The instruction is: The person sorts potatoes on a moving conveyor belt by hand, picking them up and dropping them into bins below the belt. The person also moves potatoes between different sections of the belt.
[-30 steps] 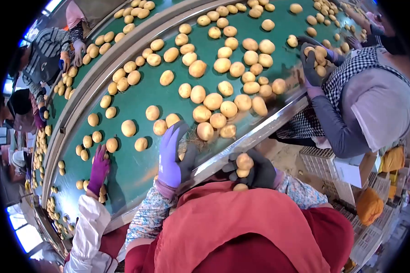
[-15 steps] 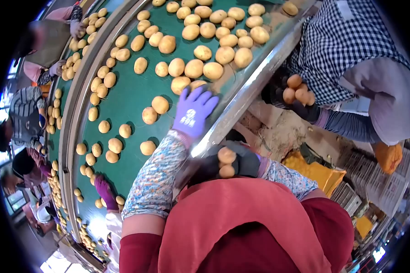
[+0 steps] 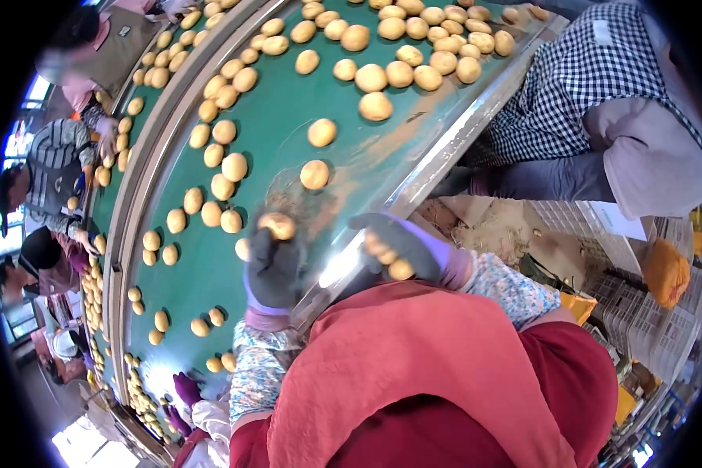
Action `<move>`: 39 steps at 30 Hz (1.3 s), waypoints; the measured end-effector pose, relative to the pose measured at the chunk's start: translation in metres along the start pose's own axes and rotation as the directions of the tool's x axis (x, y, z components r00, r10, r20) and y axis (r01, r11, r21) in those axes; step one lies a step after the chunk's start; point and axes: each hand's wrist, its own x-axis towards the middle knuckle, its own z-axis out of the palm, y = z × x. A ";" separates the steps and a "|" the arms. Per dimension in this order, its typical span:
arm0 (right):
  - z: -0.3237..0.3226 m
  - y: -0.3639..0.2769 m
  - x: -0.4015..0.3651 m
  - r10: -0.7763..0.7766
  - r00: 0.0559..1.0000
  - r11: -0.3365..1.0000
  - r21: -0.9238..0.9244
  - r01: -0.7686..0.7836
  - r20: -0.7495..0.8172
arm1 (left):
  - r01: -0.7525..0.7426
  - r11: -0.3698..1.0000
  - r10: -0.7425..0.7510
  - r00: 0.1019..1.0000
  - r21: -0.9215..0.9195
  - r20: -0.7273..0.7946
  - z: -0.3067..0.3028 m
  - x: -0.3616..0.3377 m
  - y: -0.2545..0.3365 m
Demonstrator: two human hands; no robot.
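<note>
Many yellow-brown potatoes (image 3: 375,106) lie on a green conveyor belt (image 3: 277,148). My left hand (image 3: 275,269), in a dark-palmed purple glove, is turned palm up over the belt with its fingers curled round a potato (image 3: 277,226). Beside the belt's metal rail, in front of the red apron, my right hand (image 3: 405,248) wears the same kind of glove and is closed on several potatoes (image 3: 400,269). Single potatoes lie on the belt ahead of my left hand.
A metal rail (image 3: 437,156) edges the belt. A co-worker in a checked garment (image 3: 577,86) stands at the right. Other workers line the far left side. A purple-gloved co-worker's hand (image 3: 187,388) is at lower left. An orange sack (image 3: 666,273) and crates (image 3: 632,312) stand right.
My left hand has moved down and left, turned over from palm down and spread, and closed on a potato. My right hand stays near the apron. Potatoes on the belt have shifted.
</note>
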 end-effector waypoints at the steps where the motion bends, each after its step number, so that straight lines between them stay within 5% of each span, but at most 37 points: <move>1: 0.021 0.001 0.011 -0.125 0.992 0.952 -0.277 0.129 0.031 | 0.234 0.900 -0.220 0.972 -0.368 0.082 0.004 -0.021 -0.013; 2: 0.044 -0.002 0.013 -0.058 0.996 0.925 -0.379 0.028 -0.068 | 0.399 0.622 -0.323 0.915 -0.674 0.243 0.006 -0.028 -0.006; 3: 0.051 -0.005 0.015 -0.052 0.999 0.944 -0.325 0.052 0.009 | 0.510 0.221 -0.414 0.821 -0.831 0.394 0.008 -0.035 0.001; 4: 0.048 -0.005 0.009 -0.032 0.996 0.966 -0.254 0.051 0.079 | 0.505 -0.221 -0.371 0.748 -0.835 0.550 0.007 -0.034 0.024; 5: 0.046 -0.006 0.003 -0.012 0.989 0.982 -0.182 0.039 0.149 | 0.468 -0.165 -0.480 0.731 -0.868 0.485 0.004 -0.047 0.015; 6: 0.021 0.017 -0.009 0.208 0.976 0.977 0.032 -0.210 0.066 | 0.530 0.292 -0.479 0.802 -0.796 0.358 -0.002 -0.069 -0.003; 7: 0.003 0.027 -0.018 0.191 0.969 0.981 -0.018 -0.191 0.156 | 0.509 0.677 -0.468 0.855 -0.531 0.222 -0.007 -0.090 -0.020; 8: -0.007 0.042 -0.037 0.284 0.957 0.948 0.165 -0.271 -0.063 | 0.525 0.291 -0.449 0.813 -0.800 0.370 -0.019 -0.100 -0.028; 9: -0.022 0.055 -0.045 0.422 0.890 0.877 0.327 -0.353 -0.171 | 0.483 -0.174 -0.420 0.752 -0.858 0.508 -0.030 -0.109 -0.036; 10: -0.058 0.109 -0.056 0.151 0.974 0.984 0.117 -0.132 -0.170 | 0.548 0.041 -0.502 0.734 -0.836 0.457 -0.039 -0.105 -0.008; 13: -0.170 0.242 -0.019 0.177 0.840 0.982 0.032 -0.188 -0.513 | 0.571 -0.048 -0.471 0.710 -0.819 0.523 -0.062 -0.123 -0.009; 15: -0.123 0.203 0.032 0.392 0.771 0.719 0.690 0.084 -0.502 | 0.581 0.026 -0.550 0.688 -0.813 0.474 -0.074 -0.133 -0.008; 16: -0.074 0.176 0.050 0.313 0.690 0.835 0.535 0.127 -0.653 | 0.572 0.080 -0.566 0.700 -0.816 0.435 -0.081 -0.139 -0.007; 18: -0.087 0.201 0.071 0.173 0.818 0.861 0.488 0.146 -0.549 | 0.573 0.201 -0.596 0.715 -0.794 0.365 -0.102 -0.147 -0.004; 19: -0.063 0.182 0.062 0.256 0.838 0.876 0.483 0.011 -0.482 | 0.555 0.333 -0.564 0.765 -0.762 0.310 -0.110 -0.146 0.004; 21: -0.080 0.179 0.038 0.070 0.951 0.960 -0.240 -0.147 -0.303 | 0.482 0.370 -0.687 0.718 -0.795 0.116 -0.131 -0.169 -0.013; 22: -0.066 0.155 0.028 0.244 0.939 0.948 -0.144 -0.283 -0.241 | 0.438 0.348 -0.741 0.670 -0.829 0.043 -0.138 -0.170 -0.007; 24: -0.031 0.103 0.002 0.452 0.891 0.892 0.044 -0.450 -0.036 | 0.356 0.478 -0.637 0.770 -0.803 -0.037 -0.156 -0.176 -0.008; 25: -0.004 0.067 0.005 0.427 0.904 0.903 -0.058 -0.427 -0.006 | 0.403 0.499 -0.676 0.735 -0.768 -0.054 -0.163 -0.184 -0.015; 26: 0.027 0.040 0.015 0.183 0.974 0.978 -0.124 -0.167 0.130 | 0.455 0.511 -0.715 0.696 -0.729 -0.067 -0.167 -0.190 -0.019; 27: 0.006 0.021 0.039 0.182 0.973 0.870 -0.485 -0.093 0.139 | 0.476 0.470 -0.807 0.573 -0.743 -0.143 -0.160 -0.189 -0.011; 28: 0.055 -0.010 0.055 0.050 0.998 0.953 -0.302 -0.034 0.046 | 0.508 0.481 -0.767 0.638 -0.715 -0.063 -0.160 -0.198 -0.024; 29: 0.056 -0.027 0.083 -0.227 0.966 0.727 -0.682 0.082 -0.125 | 0.530 0.491 -0.743 0.669 -0.691 -0.015 -0.157 -0.198 -0.032; 30: 0.047 -0.035 0.115 -0.486 0.857 0.526 -0.841 0.127 -0.174 | 0.552 0.504 -0.718 0.695 -0.664 0.032 -0.157 -0.195 -0.035; 31: 0.031 -0.041 0.146 -0.540 0.757 0.525 -0.850 -0.039 -0.368 | 0.559 0.477 -0.731 0.681 -0.678 0.047 -0.153 -0.187 -0.025; 32: -0.003 -0.038 0.175 -0.823 0.568 -0.100 -0.989 -0.107 0.022 | 0.563 0.482 -0.692 0.715 -0.671 0.102 -0.155 -0.187 -0.028; 34: -0.011 -0.018 0.205 -0.731 0.679 -0.433 -0.819 -0.377 0.074 | 0.636 0.711 -0.655 0.754 -0.300 0.046 -0.163 -0.191 -0.041; 35: 0.006 0.000 0.220 -0.676 0.735 -0.471 -0.802 -0.367 0.061 | 0.629 0.775 -0.629 0.777 -0.063 0.028 -0.177 -0.182 -0.027; 36: 0.039 0.008 0.229 -0.569 0.816 -0.511 -0.822 -0.252 0.104 | 0.552 0.834 -0.546 0.818 -0.022 -0.184 -0.180 -0.186 -0.022; 38: 0.067 0.059 0.251 -0.496 0.825 -0.584 -0.807 -0.086 0.271 | 0.559 0.829 -0.523 0.787 0.019 -0.327 -0.209 -0.196 -0.036; 39: 0.087 0.066 0.248 -0.491 0.851 -0.529 -0.840 -0.121 0.187 | 0.592 0.806 -0.541 0.724 -0.018 -0.428 -0.227 -0.204 -0.041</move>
